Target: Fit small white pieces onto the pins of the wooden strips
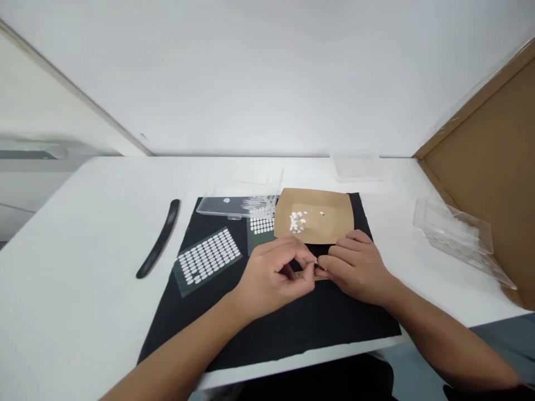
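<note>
My left hand [280, 270] and my right hand [355, 267] meet over the black mat [301, 334], fingertips close together. Between them is a tiny dark piece [316, 264], too small to name. Thumb and forefinger of each hand are pinched at it. Just beyond the hands stands a brown paper tray [334, 228] with small white oval bits [297, 221] in it. Under the fingers part of another brown item [321, 277] shows, mostly hidden. To the left lies a dark sheet of white oval stickers [209, 257], and a second sticker sheet [262, 225] is partly covered by a clear case.
The open clear plastic case [234, 207] holds thin white strips. A curved black bar [159, 239] lies on the white table at left. A clear box [356, 167] sits at the back. At right are clear containers [455, 228] beside a cardboard box [485, 156].
</note>
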`<state>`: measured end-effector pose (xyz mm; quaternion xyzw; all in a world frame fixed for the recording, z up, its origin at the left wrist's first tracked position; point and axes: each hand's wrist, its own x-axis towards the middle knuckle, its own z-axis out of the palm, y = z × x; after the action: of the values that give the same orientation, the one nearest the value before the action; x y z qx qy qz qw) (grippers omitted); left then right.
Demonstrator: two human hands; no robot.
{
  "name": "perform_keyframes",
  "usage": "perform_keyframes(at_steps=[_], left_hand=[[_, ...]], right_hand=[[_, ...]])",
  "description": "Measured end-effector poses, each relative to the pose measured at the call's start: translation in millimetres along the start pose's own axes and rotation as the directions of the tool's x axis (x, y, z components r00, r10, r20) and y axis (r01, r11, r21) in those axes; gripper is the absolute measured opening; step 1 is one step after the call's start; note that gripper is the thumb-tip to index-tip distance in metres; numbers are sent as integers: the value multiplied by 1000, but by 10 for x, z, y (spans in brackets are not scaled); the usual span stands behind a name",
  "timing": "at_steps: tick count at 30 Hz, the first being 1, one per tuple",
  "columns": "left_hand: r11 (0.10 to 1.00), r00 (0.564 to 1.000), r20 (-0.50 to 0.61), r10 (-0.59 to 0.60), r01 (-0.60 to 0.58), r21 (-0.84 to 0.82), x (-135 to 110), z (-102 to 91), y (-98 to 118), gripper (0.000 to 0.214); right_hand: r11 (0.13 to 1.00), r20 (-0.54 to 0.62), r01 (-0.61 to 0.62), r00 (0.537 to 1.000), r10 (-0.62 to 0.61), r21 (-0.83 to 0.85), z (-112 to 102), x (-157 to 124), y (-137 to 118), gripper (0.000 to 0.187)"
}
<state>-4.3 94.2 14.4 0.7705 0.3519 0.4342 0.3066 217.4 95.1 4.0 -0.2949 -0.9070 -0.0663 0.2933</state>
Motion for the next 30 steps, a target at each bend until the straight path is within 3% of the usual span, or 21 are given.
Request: perform_keyframes(at_steps=[8,13,16,21,24,30], left_hand=[[992,996,37,-80,83,-93,14,-8,3,9],[963,977,73,-201,211,-168,17,-14,0,5],[922,951,118,-286,307,-236,15,-17,2,3],[778,874,239,-424,486,-399,4,-21,-22,13],[732,853,269,-448,523,-438,0,-20,-45,17],[693,851,303,-429,525,-494,1,-19,-63,20]], right_hand=[[999,38,-26,999,24,39,6,-10,-4,36],[996,34,-40,999,38,78,3,-6,-4,37],[991,32,-47,999,43,125,2,-8,-3,34],[976,34,-82,996,77,202,8,-15,4,28],[963,41,-97,995,89,253,11,-16,8,26],[933,61,-120,993,106,339,16,-20,16,30]])
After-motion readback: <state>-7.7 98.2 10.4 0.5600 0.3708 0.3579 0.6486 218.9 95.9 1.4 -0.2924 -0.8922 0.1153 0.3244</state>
